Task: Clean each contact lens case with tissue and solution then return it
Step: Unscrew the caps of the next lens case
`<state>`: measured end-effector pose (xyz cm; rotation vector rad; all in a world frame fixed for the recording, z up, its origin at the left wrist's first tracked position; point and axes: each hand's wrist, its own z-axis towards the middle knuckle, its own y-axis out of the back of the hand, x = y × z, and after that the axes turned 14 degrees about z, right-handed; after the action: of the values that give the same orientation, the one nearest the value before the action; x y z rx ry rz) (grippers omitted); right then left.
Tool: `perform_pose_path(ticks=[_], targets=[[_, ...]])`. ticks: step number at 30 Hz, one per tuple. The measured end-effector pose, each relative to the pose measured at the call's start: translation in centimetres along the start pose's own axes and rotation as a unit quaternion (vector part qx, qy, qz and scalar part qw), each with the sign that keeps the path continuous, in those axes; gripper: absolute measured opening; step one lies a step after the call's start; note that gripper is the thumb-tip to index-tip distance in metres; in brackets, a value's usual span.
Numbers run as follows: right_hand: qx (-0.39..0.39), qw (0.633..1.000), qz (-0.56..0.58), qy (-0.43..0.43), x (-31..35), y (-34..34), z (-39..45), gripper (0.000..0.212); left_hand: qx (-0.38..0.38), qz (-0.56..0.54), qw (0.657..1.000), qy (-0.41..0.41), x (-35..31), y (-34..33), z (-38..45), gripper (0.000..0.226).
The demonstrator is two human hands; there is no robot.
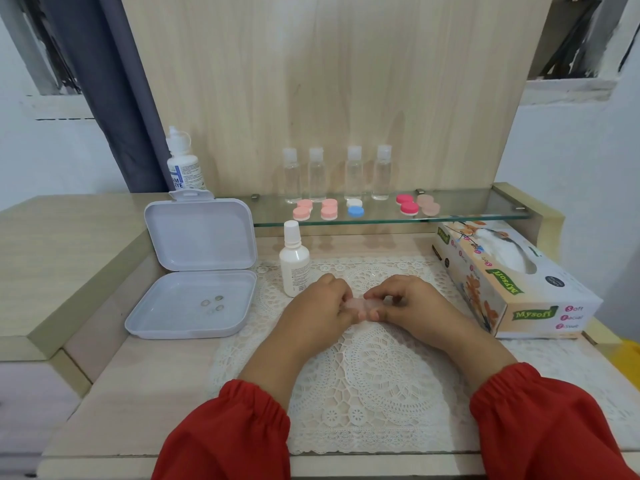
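Pale pink plastic contact lens case (pixel 360 304), judged light, rigid and slippery, best gripped by its round ends, is pinched between the left hand (pixel 317 308) and right hand (pixel 403 303) above the lace-covered tabletop (pixel 381 375).

One head-worn camera looks forward and steeply down over a desk (pixel 145 403), close enough that both red sleeves (pixel 242 431) fill the bottom edge. Its wide lens (straight edges bow near the corners) reaches up past the glass shelf (pixel 450 216) to the wooden back panel (pixel 329 81).
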<state>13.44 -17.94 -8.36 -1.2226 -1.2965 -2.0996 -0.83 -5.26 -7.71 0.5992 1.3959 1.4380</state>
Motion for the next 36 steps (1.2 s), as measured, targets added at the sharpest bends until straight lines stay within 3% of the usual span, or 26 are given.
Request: perform_pose_path(ticks=[6,11,20,25,30,33,36], targets=[[0.002,1.000,-0.006,0.000,0.15,0.03,0.00,0.024,0.019,-0.052,0.998,-0.005,0.26,0.37,-0.09,0.040],[0.002,1.000,-0.013,-0.008,0.18,0.02,0.01,0.028,0.010,-0.044,0.999,-0.005,0.12,0.32,-0.11,0.017],[0.002,1.000,-0.010,-0.012,0.39,0.02,-0.12,0.030,-0.071,-0.053,0.994,0.057,-0.03,0.37,0.07,0.020],[0.002,1.000,-0.021,-0.011,0.61,0.08,-0.15,0.031,-0.064,0.049,0.995,0.063,0.52,-0.07,0.17,0.026],[0.001,1.000,-0.017,-0.008,0.57,0.06,-0.17,0.030,-0.045,0.082,0.995,0.027,0.44,-0.46,0.66,0.033],[0.002,1.000,-0.024,-0.005,0.61,0.09,-0.17,0.031,-0.039,0.042,0.998,0.038,0.48,-0.05,0.55,0.044],[0.002,1.000,-0.026,-0.004,0.68,0.06,-0.16,0.031,-0.049,-0.066,0.994,0.072,0.64,0.39,0.12,0.029]])
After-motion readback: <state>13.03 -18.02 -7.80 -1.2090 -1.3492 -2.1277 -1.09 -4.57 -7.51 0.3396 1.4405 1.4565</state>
